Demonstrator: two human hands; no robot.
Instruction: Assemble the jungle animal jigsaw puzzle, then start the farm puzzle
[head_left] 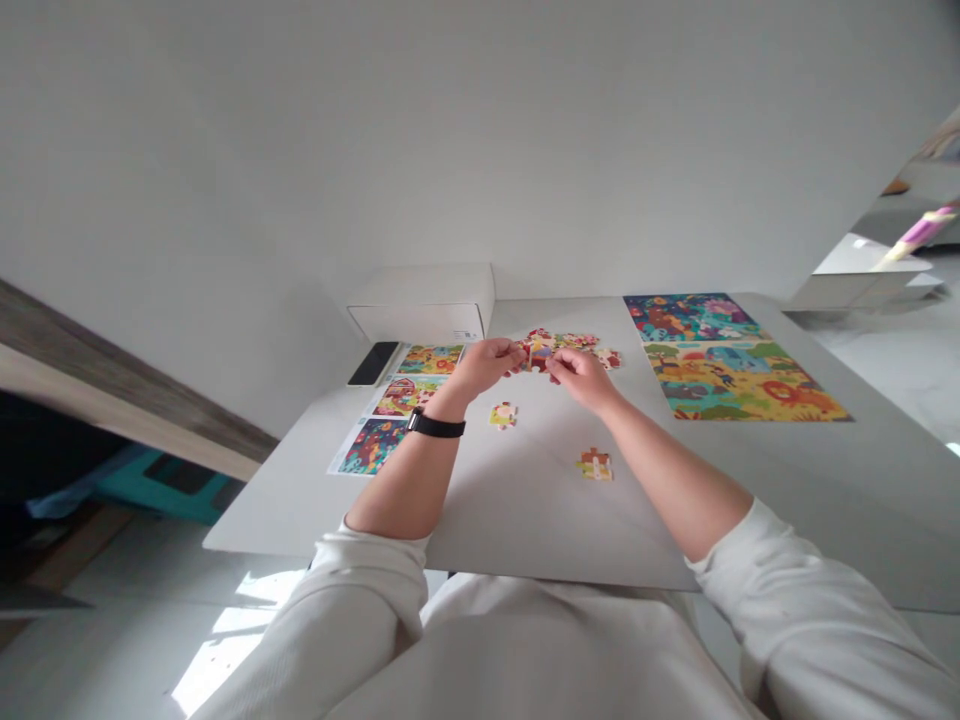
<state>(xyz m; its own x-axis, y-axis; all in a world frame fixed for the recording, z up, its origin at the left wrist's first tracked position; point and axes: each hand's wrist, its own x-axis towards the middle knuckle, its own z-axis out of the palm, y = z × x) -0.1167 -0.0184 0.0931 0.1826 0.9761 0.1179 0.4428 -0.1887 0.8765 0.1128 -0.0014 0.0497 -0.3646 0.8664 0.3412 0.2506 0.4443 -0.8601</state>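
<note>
Both bare hands meet over the white table point(517, 530), close together but with a small gap between them. The left hand point(491, 362) has its fingers curled in, tips drawn together, and the right hand point(583, 375) has thumb and forefinger brought close; I cannot tell which of them, if either, is clamped on the small jigsaw piece point(539, 353) between their fingertips. Just beyond the fingers lies a cluster of jigsaw pieces point(576, 341). One loose yellow-green piece point(503, 416) sits nearer the body than the left hand, and an orange-brown piece point(595, 464) lies nearer the body than the right. To the left hand's left are a printed reference sheet point(431, 359), partly covered by the forearm with its black wristband point(439, 427), and a smartphone point(373, 364); a white box point(420, 321) stands behind them. Well right of the right hand lie a dark-blue animal picture point(694, 318) and a yellow savanna picture point(739, 382), edge to edge
</note>
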